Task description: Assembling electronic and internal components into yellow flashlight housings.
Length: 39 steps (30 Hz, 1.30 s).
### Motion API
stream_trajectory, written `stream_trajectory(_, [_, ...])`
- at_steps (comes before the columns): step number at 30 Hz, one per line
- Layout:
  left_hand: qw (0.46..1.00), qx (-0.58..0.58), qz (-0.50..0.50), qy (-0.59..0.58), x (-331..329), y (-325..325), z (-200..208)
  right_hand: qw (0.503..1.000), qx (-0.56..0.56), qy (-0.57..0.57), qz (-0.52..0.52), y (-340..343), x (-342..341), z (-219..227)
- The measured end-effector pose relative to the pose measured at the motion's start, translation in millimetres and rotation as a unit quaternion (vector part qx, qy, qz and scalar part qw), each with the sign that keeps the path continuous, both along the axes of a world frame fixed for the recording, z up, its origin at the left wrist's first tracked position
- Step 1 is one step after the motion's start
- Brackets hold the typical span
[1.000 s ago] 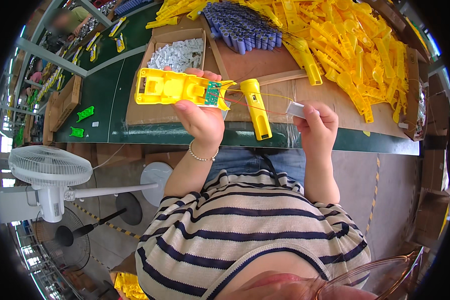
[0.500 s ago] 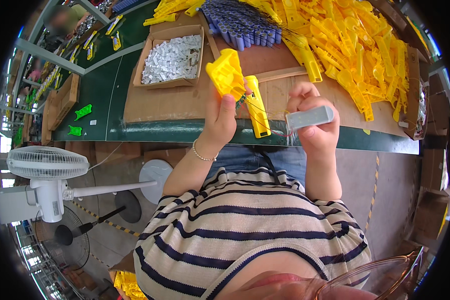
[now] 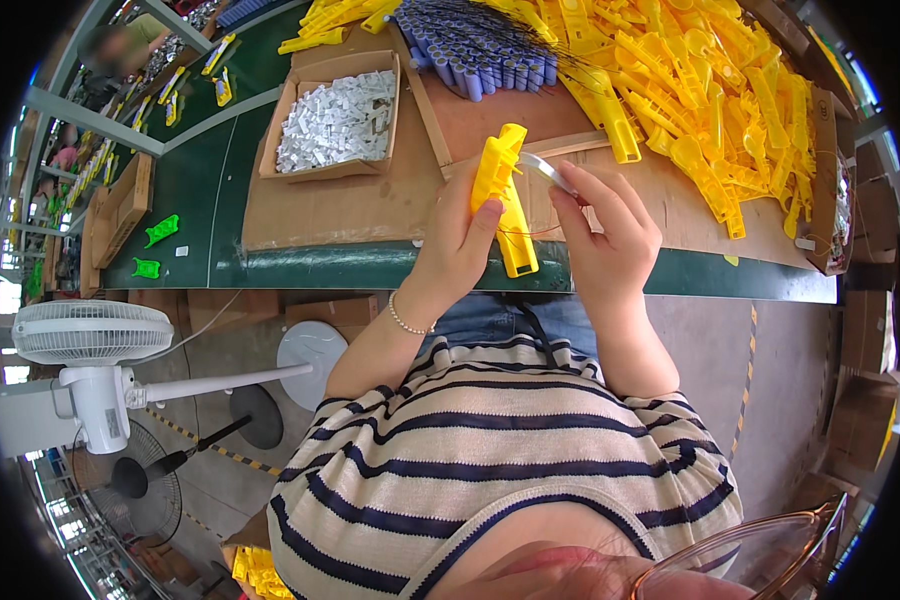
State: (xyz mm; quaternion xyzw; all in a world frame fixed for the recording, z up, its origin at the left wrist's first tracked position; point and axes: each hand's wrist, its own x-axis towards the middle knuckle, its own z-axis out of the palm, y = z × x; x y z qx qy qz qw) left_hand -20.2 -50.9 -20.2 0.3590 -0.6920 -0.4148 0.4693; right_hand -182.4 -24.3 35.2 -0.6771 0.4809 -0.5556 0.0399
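Note:
My left hand (image 3: 458, 240) is closed round a yellow plastic housing (image 3: 494, 172), held tilted above the table's front edge. In my right hand (image 3: 610, 225), thumb and fingers pinch a thin white-grey panel (image 3: 547, 172), seen nearly edge-on. The panel's far end meets or comes very close to the housing's right side. Thin red wire (image 3: 536, 231) runs between the hands. Below the held housing, a second yellow piece (image 3: 519, 240) lies at the table edge, its upper part hidden behind the held one.
A cardboard box (image 3: 394, 130) of small white parts stands at the back left. Blue-purple cylindrical cells (image 3: 475, 70) with dark wires lie beyond a wooden strip. Yellow housings (image 3: 710, 110) are heaped at the right. Two green pieces (image 3: 162, 230) lie left; a white fan (image 3: 95, 330) stands beside the table.
My right hand has brought the white-grey panel leftward and up to the housing, turning it from face-on to edge-on. My left hand has turned the housing more upright.

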Motion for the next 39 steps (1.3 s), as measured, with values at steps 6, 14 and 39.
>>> stream_trajectory(6, [0.998, 0.051, -0.007, 0.045, -6, 3, 1, 0.998, -0.058, 0.020, -0.035, -9, -3, -4])
stream_trajectory(14, [0.999, 0.041, -0.001, 0.023, -11, 5, 5, 0.999, 0.000, 0.021, -0.024, -8, -2, 0])
stream_trajectory(39, [0.962, 0.177, -0.163, 0.125, -6, 11, 1, 0.880, 0.210, -0.331, 0.267, -26, -13, -24])
